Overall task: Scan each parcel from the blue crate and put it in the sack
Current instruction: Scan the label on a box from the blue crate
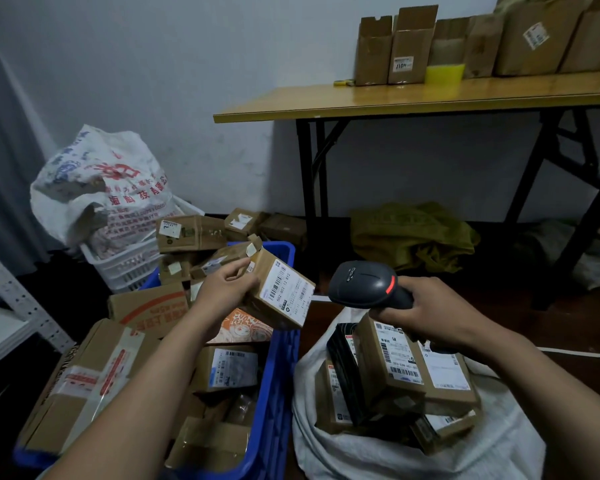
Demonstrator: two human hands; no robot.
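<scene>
My left hand (224, 287) grips a small brown cardboard parcel (281, 294) above the right side of the blue crate (278, 382), its white barcode label turned toward the right. My right hand (426, 311) holds a dark grey barcode scanner (364, 284) with a red light lit, its head pointing left at the label. The crate is heaped with several brown parcels. Below my right hand, the open white sack (378, 452) holds several labelled boxes and a black packet.
A full printed white sack (97, 181) sits in a white basket (125, 261) behind the crate. A folding table (395, 100) carries cardboard boxes at the back right. A green sack (413, 233) lies under it. A white metal shelf (11, 292) stands at left.
</scene>
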